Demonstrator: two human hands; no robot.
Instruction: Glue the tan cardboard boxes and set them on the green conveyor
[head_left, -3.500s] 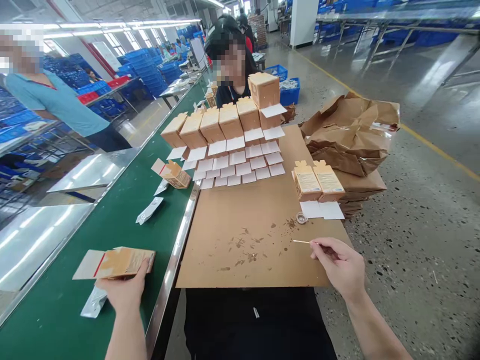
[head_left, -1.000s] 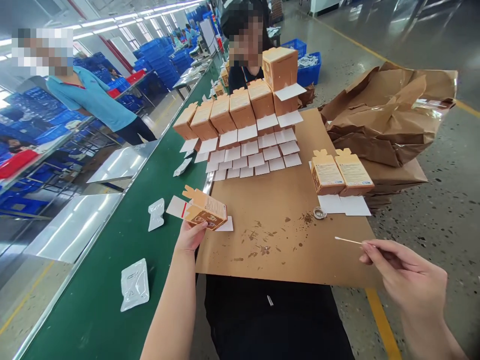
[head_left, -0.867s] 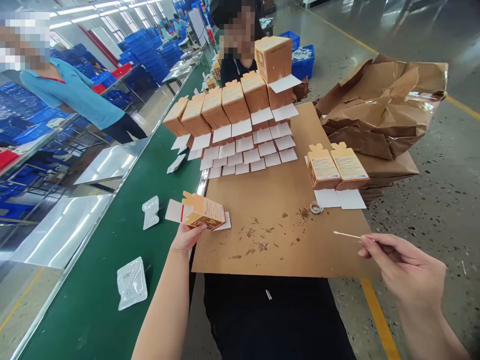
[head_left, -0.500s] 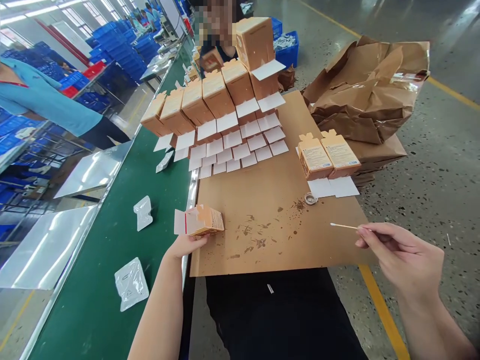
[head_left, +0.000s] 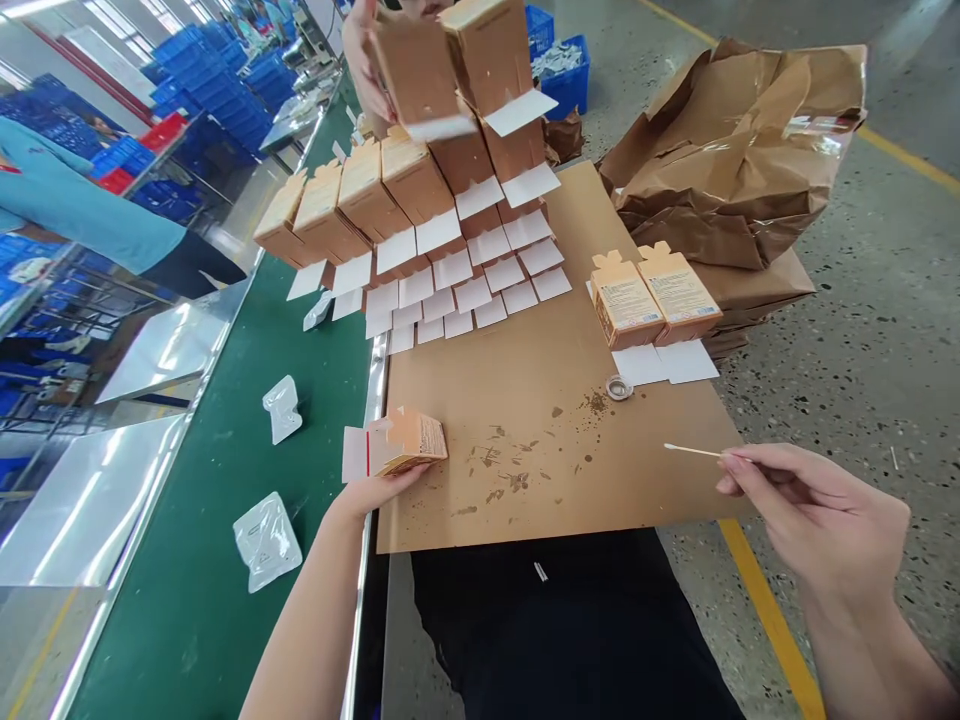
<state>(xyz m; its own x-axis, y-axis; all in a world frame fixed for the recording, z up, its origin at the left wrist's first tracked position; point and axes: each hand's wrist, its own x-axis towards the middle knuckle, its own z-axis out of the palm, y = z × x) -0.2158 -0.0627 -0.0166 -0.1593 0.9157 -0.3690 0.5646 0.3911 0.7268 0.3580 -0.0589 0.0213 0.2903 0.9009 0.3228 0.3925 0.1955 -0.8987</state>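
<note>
The left hand [head_left: 379, 488] grasps a small orange-brown carton [head_left: 418, 443] along its near side; most of its fingers are hidden behind or beneath it. The carton is tipped on its side over the left edge of the cardboard-covered tabletop [head_left: 547, 350], and a white flap with a red stripe points left across the metal rail [head_left: 377, 385]. Whether the carton touches the tabletop cannot be told.

The right hand [head_left: 817, 505] pinches a cotton swab [head_left: 694, 451] between thumb and fingertips, its white tip pointing left above the right part of the tabletop.

Dark brown specks and smears [head_left: 516, 478] mark the cardboard between the two hands. A small round dish [head_left: 619, 388] sits just beside the speckled patch, near the white flaps of a pair of printed cartons [head_left: 652, 300] that stand side by side at the right edge.

At the far left of the tabletop rises a tiered stack of cartons [head_left: 360, 205], white flaps jutting toward the near side in rows. Behind it, a co-worker's hand [head_left: 366, 62] touches a blurred carton [head_left: 414, 68] at the top.

Silvery pouches lie on the green belt [head_left: 202, 560] to the left: one [head_left: 268, 541] near the left forearm, another [head_left: 282, 408] farther along. Crumpled kraft paper [head_left: 735, 160] is heaped right of the tabletop, and blue crates [head_left: 566, 95] stand on the floor beyond.
</note>
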